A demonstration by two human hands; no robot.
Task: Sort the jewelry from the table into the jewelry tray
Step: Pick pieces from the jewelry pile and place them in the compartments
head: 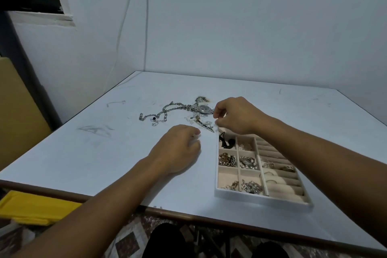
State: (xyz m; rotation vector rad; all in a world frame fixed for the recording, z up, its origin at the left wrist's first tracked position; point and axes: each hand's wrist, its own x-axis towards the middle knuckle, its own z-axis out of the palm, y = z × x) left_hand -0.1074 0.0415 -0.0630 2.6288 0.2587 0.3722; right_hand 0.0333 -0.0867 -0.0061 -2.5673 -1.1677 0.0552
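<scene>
Sorting stands partly done. The jewelry tray [261, 200] on the desk [104, 153] already holds chains, rings and a black item in its compartments. A tangle of unsorted jewelry lies just beyond its far left corner. The tangle comprises a chunky silver link chain [165, 110], a wristwatch [204, 109] and several fine pieces [202, 123] nearest the tray.

The right hand [236, 116] hovers above the tray's far left corner, fingers curled with the thumb against the fingertips. Whether a fine piece is pinched there cannot be told. The left hand [178, 148] rests on the desk left of the tray, fingers curled under. Whether they hold anything cannot be told.

Handling, by judgement:
- **Link chain:** it is probably limp and fairly heavy. Lift it near mid-length and lower it in coils.
- **Fine pieces:** they look light and likely to snag. Pinch one at a time.
- **Wristwatch:** grip it by its case.
</scene>
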